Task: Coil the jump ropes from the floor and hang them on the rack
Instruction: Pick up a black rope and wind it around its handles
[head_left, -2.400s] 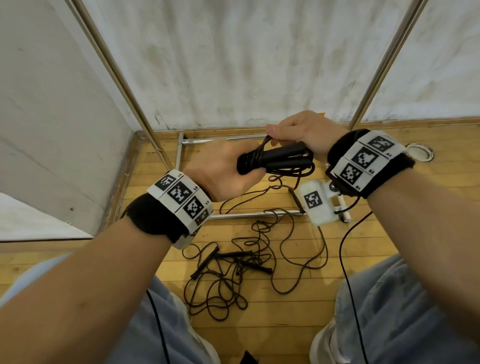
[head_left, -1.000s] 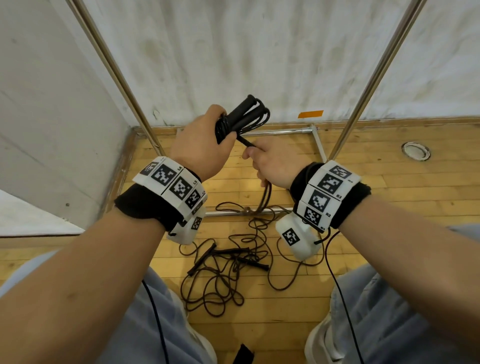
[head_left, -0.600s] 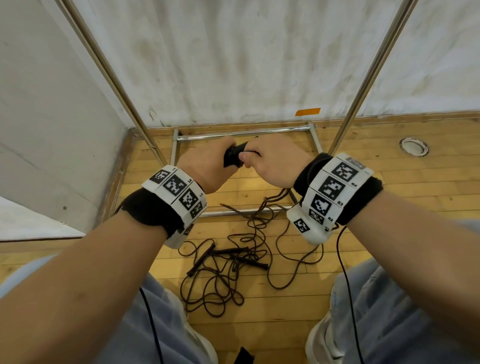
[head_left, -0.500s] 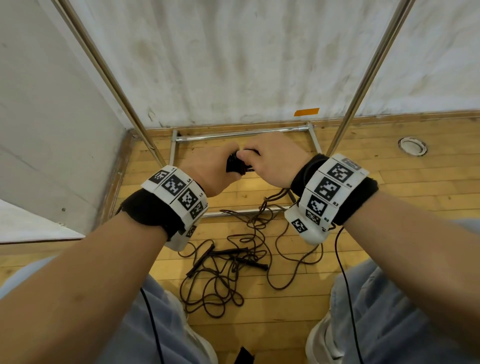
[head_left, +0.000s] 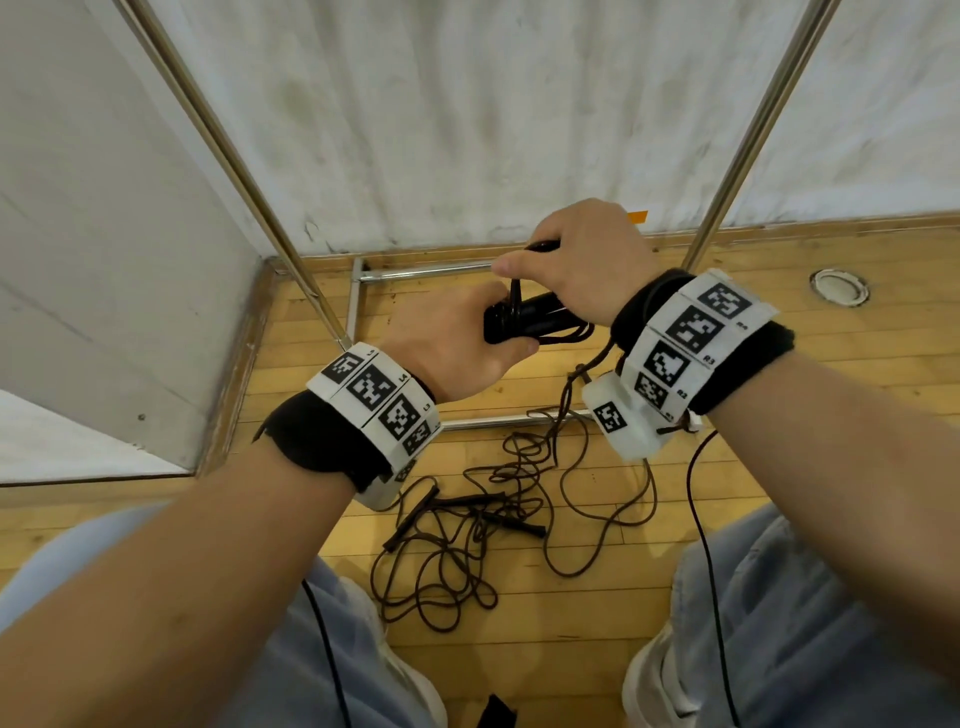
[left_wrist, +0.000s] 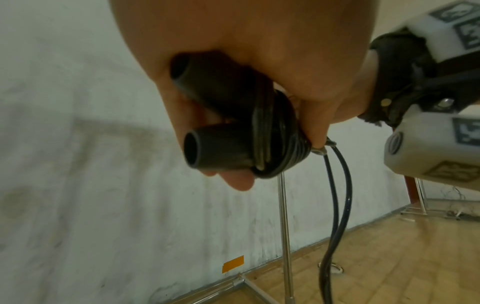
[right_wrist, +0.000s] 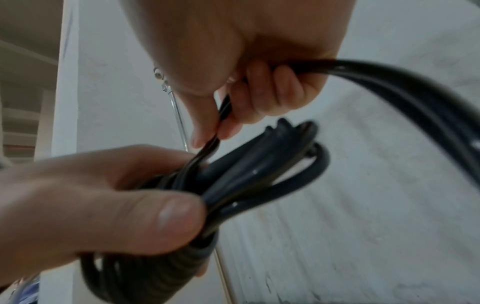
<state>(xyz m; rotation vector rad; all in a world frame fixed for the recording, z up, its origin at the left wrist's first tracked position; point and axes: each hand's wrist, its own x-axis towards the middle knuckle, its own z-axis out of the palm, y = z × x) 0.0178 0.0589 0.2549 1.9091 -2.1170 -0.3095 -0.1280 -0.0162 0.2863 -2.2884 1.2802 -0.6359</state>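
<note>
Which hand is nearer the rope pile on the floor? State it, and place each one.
Left. The left hand grips the two handles, above and behind the rope pile. The right hand pinches the cord higher and farther back toward the wall.

1. A stained white wall (head_left: 467, 130) stood beyond the fingers.
2. Wooden floorboards (head_left: 571, 649) lay below them, with a round metal floor fitting (head_left: 839, 287) (small, rimmed) off to the right.
3. Orange tape (left_wrist: 233, 263) marked the wall's foot.
</note>
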